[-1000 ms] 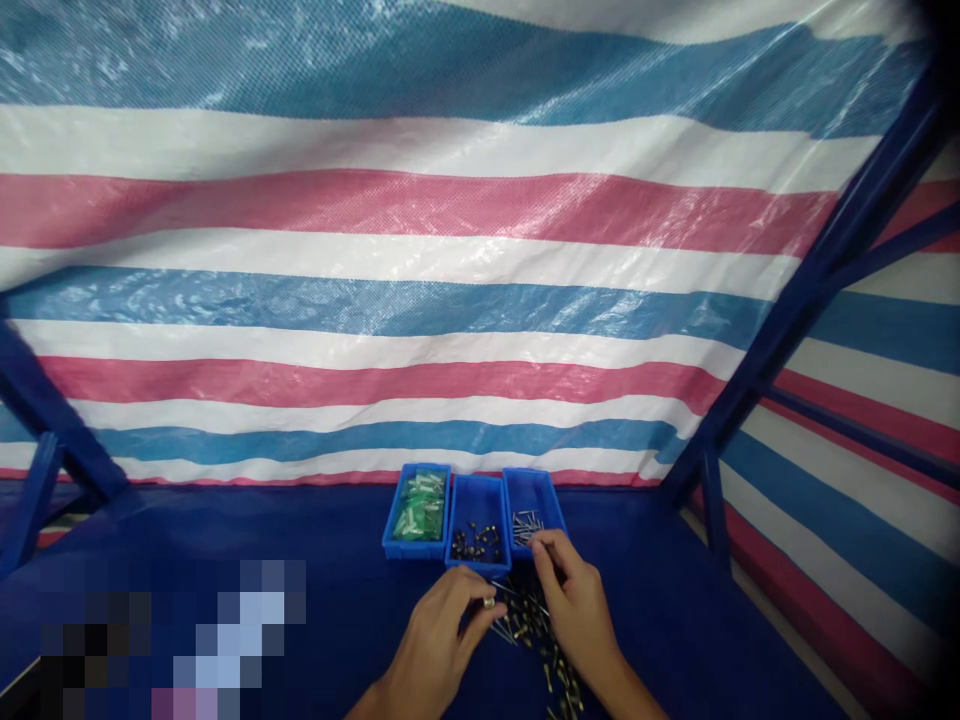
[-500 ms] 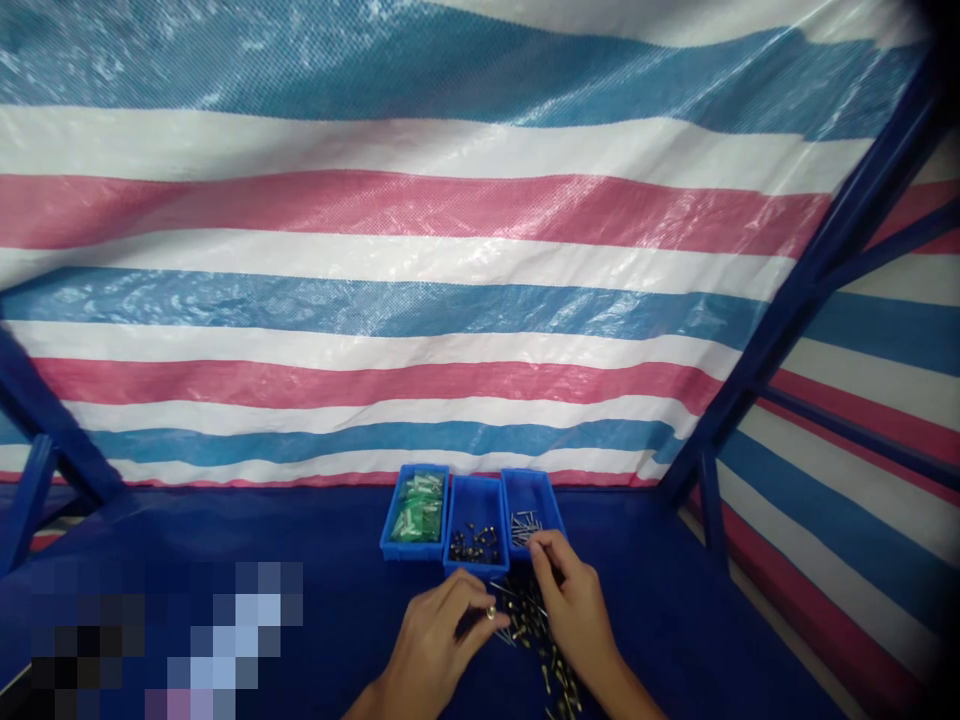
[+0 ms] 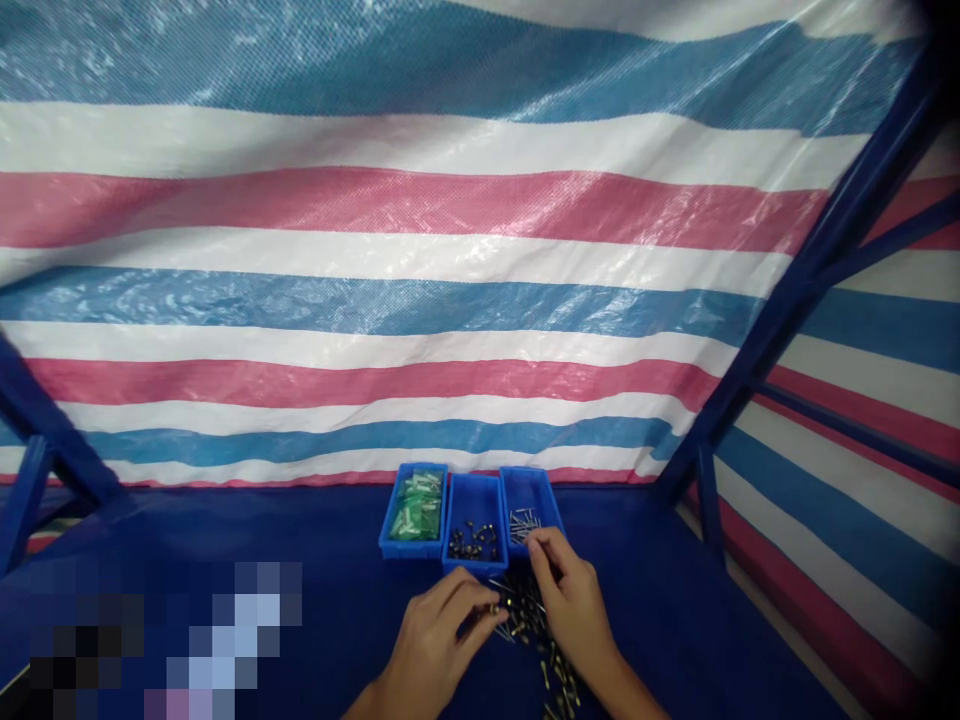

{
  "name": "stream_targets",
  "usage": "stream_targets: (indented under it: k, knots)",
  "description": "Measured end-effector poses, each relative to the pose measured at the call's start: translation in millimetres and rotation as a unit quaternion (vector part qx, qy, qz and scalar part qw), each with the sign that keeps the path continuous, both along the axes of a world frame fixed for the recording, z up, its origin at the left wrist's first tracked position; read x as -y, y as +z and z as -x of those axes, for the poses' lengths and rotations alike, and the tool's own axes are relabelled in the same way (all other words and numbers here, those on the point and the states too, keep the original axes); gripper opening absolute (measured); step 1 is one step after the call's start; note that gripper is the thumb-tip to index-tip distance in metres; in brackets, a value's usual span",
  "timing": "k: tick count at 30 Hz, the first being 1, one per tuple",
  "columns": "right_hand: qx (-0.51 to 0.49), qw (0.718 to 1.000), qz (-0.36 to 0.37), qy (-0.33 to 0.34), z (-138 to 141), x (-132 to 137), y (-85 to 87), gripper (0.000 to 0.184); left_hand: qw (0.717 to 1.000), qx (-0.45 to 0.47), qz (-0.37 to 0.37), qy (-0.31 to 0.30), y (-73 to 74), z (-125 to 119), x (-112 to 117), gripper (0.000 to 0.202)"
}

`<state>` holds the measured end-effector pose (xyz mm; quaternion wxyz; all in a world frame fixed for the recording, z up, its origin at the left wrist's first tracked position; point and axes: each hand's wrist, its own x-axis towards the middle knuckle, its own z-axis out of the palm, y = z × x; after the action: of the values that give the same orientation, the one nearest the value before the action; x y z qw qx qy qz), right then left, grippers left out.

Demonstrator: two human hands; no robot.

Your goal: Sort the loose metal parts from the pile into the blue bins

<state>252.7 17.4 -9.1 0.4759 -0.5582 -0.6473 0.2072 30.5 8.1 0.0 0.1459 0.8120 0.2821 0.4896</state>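
Note:
My left hand (image 3: 439,640) pinches a small brass-coloured metal piece (image 3: 494,609) between thumb and index finger, over the left edge of a loose pile. In that pile (image 3: 559,668) lie several small black and brass-coloured parts, mixed with thin silver screws or nails. At the front edge of the right blue bin (image 3: 529,485), my right hand (image 3: 576,600) has its fingertips drawn together; what they hold, if anything, I cannot make out. Inside that bin are several silver screws or nails (image 3: 523,526). The middle blue bin (image 3: 476,495) contains small dark metal parts (image 3: 474,541).
A left blue bin (image 3: 388,535) holds clear-and-green plastic packets (image 3: 418,508). All three bins stand side by side on the dark blue table (image 3: 315,590). Behind hangs a striped tarp (image 3: 390,380); a blue metal frame post (image 3: 757,340) slants up at right. The lower left corner is pixelated.
The brass-coloured piece in my left fingers has turned slightly and shows less of its bright face. My right hand stays at the right bin. The whole view has shifted very slightly.

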Motion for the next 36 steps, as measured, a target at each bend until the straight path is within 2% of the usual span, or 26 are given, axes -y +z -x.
stream_targets:
  k: [4,10,16,25,30,36]
  knots:
    - [0.0,1.0,0.0,-0.003,1,0,2.9,0.037,1.0,-0.002,0.003,-0.012,-0.9,1,-1,0.015]
    - [0.001,1.0,-0.006,-0.001,1,-1,4.0,0.036,0.999,-0.035,-0.003,0.003,-4.1,3,-2,0.029]
    - [0.005,1.0,-0.007,-0.002,0,-2,1.5,0.036,0.999,-0.035,0.013,0.006,1.1,4,0,0.038]
    - [0.007,1.0,-0.012,-0.005,-1,-1,-0.1,0.036,1.0,-0.002,-0.001,-0.002,2.4,6,0,0.03]
    - [0.008,1.0,-0.01,-0.007,0,-2,2.3,0.037,1.0,-0.008,0.005,0.025,-0.4,9,-5,0.034]
    - [0.005,1.0,-0.005,-0.013,0,-1,1.0,0.038,0.995,-0.037,-0.001,0.088,-7.2,15,-14,0.038]
